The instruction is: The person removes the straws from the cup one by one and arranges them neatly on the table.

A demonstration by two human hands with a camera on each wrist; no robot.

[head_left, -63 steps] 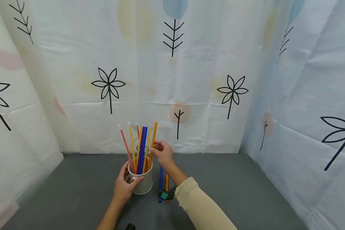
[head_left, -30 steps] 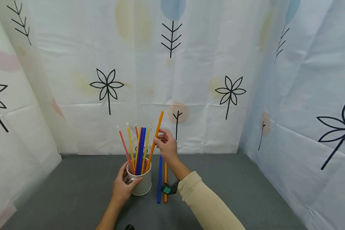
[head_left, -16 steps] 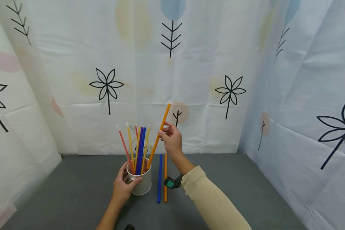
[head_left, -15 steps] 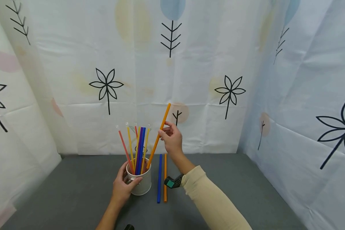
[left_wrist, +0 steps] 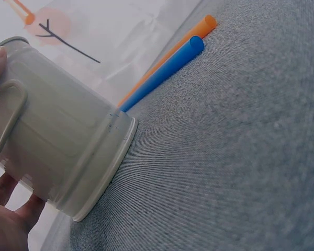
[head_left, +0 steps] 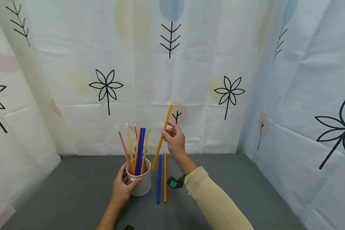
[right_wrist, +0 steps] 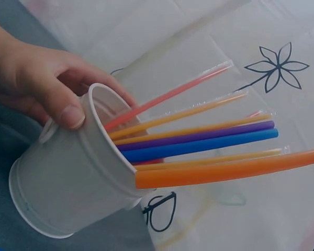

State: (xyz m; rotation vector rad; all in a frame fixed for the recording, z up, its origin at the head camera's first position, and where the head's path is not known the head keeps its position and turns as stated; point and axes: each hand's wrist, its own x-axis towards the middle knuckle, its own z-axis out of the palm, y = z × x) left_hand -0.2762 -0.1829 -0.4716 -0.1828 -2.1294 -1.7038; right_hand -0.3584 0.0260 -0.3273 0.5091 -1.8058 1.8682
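My left hand (head_left: pixel 123 188) grips a white metal cup (head_left: pixel 142 184) on the grey table, thumb over its near side by the handle (left_wrist: pixel 13 112). Several straws stand in the cup, among them a blue straw (right_wrist: pixel 199 146), a purple straw (right_wrist: pixel 209 133), and thinner red and yellow ones in clear wrappers. My right hand (head_left: pixel 175 139) pinches a thick orange straw (head_left: pixel 163 134) near its middle. That straw leans, its lower end just right of the cup's rim. On the table right of the cup lie a blue straw (head_left: pixel 159 185) and a second orange straw (head_left: pixel 165 183), side by side.
White curtains (head_left: pixel 189 73) printed with black flowers and twigs hang behind and on both sides of the grey table (head_left: pixel 218 179). A small black object (head_left: pixel 129 227) shows at the bottom edge of the head view.
My right hand has drawn the thick orange straw up out of the cup and moved it to the right. My left hand keeps its grip on the cup.
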